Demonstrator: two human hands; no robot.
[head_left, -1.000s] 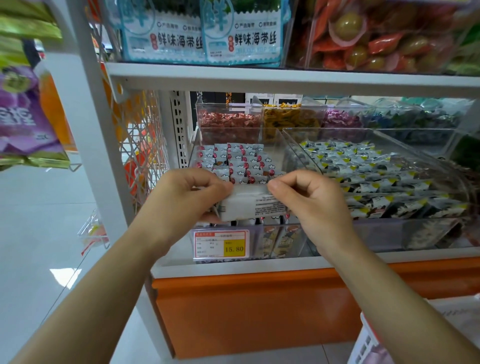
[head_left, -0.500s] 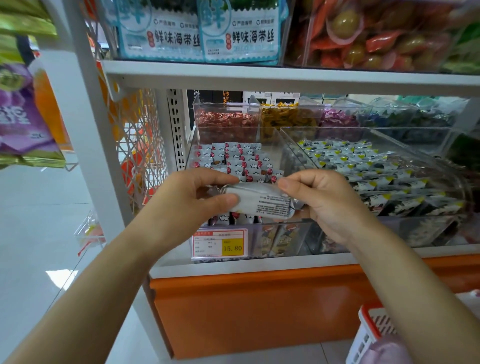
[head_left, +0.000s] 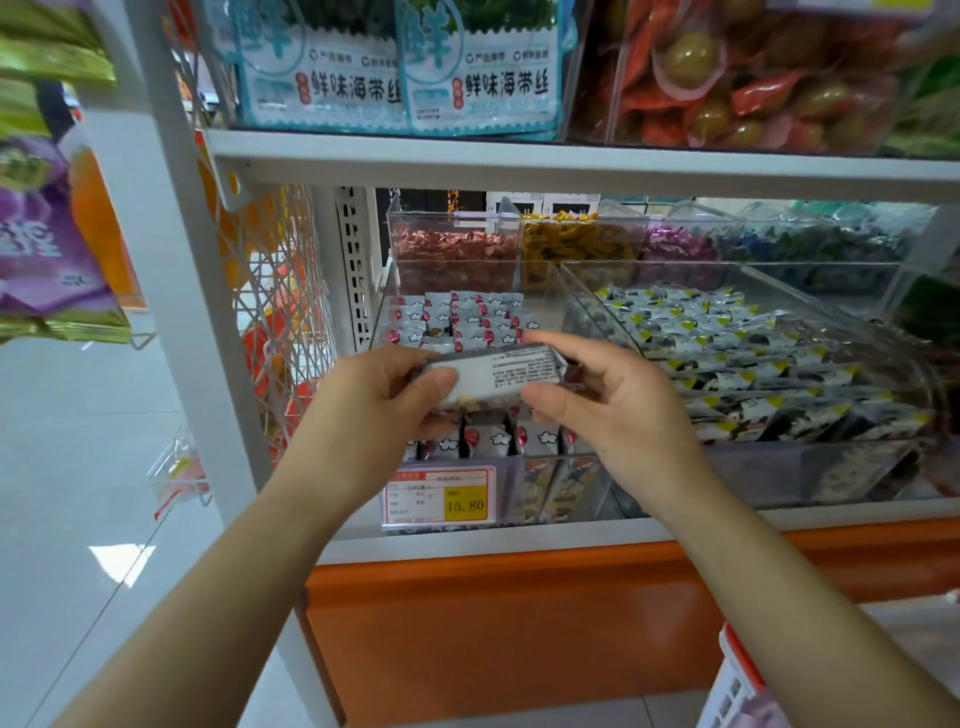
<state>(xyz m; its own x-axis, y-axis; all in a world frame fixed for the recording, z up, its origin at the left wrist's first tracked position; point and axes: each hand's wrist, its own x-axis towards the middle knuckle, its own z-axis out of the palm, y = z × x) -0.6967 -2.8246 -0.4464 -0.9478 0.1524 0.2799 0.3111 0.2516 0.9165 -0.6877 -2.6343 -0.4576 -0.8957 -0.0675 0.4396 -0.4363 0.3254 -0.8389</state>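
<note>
Both hands, the left hand (head_left: 379, 400) and right hand (head_left: 613, 410), pinch the ends of a printed white snack packet (head_left: 498, 376), held level over the near-left clear bin (head_left: 545, 296) of red-and-white packets (head_left: 467, 317), left of a bin (head_left: 753, 467) filled with yellow-cornered packets (head_left: 727, 353), red sweets (head_left: 452, 244) in the tub beyond.

Snack packet (head_left: 493, 376) between both hands, before left bin (head_left: 467, 291), second bin (head_left: 753, 364) to its right, price tag (head_left: 440, 494) below.

Bright, even light; soft blur, edges bowed.
</note>
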